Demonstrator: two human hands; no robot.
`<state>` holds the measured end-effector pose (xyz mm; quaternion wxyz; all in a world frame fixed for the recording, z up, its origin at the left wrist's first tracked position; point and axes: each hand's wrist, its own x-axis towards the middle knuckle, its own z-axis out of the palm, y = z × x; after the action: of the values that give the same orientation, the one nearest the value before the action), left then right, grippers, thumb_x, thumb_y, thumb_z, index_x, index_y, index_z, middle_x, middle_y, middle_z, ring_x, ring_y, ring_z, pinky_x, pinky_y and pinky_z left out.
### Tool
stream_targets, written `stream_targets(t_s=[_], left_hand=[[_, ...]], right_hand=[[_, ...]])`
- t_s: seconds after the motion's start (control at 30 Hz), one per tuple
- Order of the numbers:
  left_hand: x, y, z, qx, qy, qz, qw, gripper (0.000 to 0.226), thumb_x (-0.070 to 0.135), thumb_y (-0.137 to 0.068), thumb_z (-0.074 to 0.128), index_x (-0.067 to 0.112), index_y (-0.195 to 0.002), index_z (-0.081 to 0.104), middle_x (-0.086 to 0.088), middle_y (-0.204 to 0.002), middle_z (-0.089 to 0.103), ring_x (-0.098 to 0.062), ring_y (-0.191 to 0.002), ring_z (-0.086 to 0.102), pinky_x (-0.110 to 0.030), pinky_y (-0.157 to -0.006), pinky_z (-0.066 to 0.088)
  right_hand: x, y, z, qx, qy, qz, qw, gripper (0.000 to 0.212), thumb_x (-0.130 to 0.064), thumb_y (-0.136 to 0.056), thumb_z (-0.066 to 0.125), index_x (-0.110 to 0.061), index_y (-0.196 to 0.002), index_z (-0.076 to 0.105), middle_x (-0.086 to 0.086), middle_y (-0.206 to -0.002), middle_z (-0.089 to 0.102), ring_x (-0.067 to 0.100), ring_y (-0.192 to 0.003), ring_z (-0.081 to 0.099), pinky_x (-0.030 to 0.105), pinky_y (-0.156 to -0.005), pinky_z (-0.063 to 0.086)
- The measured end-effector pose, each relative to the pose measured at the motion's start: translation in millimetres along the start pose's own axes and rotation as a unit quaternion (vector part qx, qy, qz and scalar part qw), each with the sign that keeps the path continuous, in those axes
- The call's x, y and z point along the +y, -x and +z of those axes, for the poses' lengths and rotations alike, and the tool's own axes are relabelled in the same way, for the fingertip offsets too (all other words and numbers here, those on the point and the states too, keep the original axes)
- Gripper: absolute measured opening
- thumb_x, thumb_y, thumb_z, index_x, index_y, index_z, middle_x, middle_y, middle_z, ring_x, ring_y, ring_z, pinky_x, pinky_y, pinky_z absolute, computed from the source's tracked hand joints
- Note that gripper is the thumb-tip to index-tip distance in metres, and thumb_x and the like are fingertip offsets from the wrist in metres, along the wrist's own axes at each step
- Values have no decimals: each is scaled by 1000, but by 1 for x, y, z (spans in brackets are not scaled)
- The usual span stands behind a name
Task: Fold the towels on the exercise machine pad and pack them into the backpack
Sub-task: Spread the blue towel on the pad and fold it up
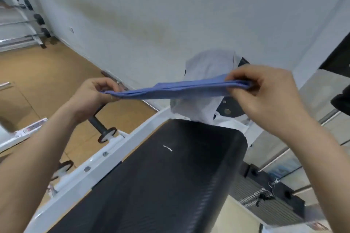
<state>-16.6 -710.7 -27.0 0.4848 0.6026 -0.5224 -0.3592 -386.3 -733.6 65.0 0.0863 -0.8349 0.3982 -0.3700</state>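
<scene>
Folding was the step in hand, we judged; our left hand [96, 91] and right hand [265, 92] each pinched one end of the blue towel [176, 89], stretched taut in the air above the far edge of the pad [170, 176]; a pale towel [206, 70] hung draped just past that edge; next we needed to bring the ends together evenly; we saw no backpack.

The blue towel [176, 89] hides the middle of the pale cloth [208, 66]; the black pad [161, 185] runs off the bottom edge.
</scene>
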Motion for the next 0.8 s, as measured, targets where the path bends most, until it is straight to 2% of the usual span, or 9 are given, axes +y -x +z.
stream_targets(t_s=[0.1,0.2,0.27,0.33,0.4,0.53,0.6,0.67,0.8], left_hand=[[-56,32,18,-50,-120,-106,986,49,-27,-74,54,16,-57,68,7,-65,68,-18,-73,60,-11,-63,47],[-107,55,29,-86,-211,-212,950,31,-18,-77,60,10,-66,70,-2,-67,59,-20,-70,49,-15,-57,41],[-129,68,28,-113,-195,-287,931,33,-13,-79,57,14,-67,72,-9,-74,59,-21,-73,52,-23,-62,46],[-137,80,25,-130,-160,-343,917,30,-12,-82,51,8,-80,74,-14,-80,64,-21,-71,59,-27,-64,55],[-139,86,24,-114,-100,-372,916,22,-8,-86,51,-2,-93,71,-18,-88,69,-21,-76,67,-27,-72,59],[-147,95,15,-63,46,-413,907,18,21,-89,62,5,-89,71,-11,-102,69,-22,-82,68,-30,-78,57],[-156,99,13,-38,11,-397,917,24,28,-87,70,5,-89,65,-8,-96,65,-16,-73,67,-26,-67,56],[-161,103,14,-17,-70,-363,929,19,17,-84,75,8,-85,58,-11,-84,63,-10,-59,65,-21,-58,55],[-171,113,8,-13,-113,-345,932,16,6,-84,72,11,-87,58,-13,-84,66,-17,-63,67,-28,-63,58]], right_hand=[[-8,63,29,-182,79,-32,980,10,-22,-79,56,-25,-83,65,-8,-75,63,14,-68,58,36,-63,51],[-13,115,65,-330,113,-43,936,16,-31,-84,47,-27,-83,63,-8,-76,59,16,-68,59,37,-59,51],[-18,139,82,-347,117,-63,928,21,-31,-83,41,-27,-78,62,-8,-70,53,16,-61,56,34,-52,50],[-25,151,94,-338,129,-100,927,19,-27,-80,41,-27,-72,59,-9,-66,47,16,-57,51,31,-51,46],[-33,155,100,-332,141,-130,924,18,-23,-77,43,-26,-69,58,-8,-64,44,17,-57,47,30,-53,42],[-45,158,110,-349,140,-157,913,10,-22,-74,53,-26,-68,60,-9,-66,44,15,-57,45,28,-54,38],[-53,159,114,-368,128,-165,906,10,-23,-75,53,-26,-68,59,-9,-66,44,14,-57,44,28,-53,39],[-62,158,119,-381,120,-180,899,8,-24,-74,58,-26,-66,59,-9,-66,45,14,-57,45,28,-53,40],[-79,158,131,-423,92,-172,885,23,-42,-80,52,-29,-62,50,-11,-63,43,10,-56,41,25,-56,41]])
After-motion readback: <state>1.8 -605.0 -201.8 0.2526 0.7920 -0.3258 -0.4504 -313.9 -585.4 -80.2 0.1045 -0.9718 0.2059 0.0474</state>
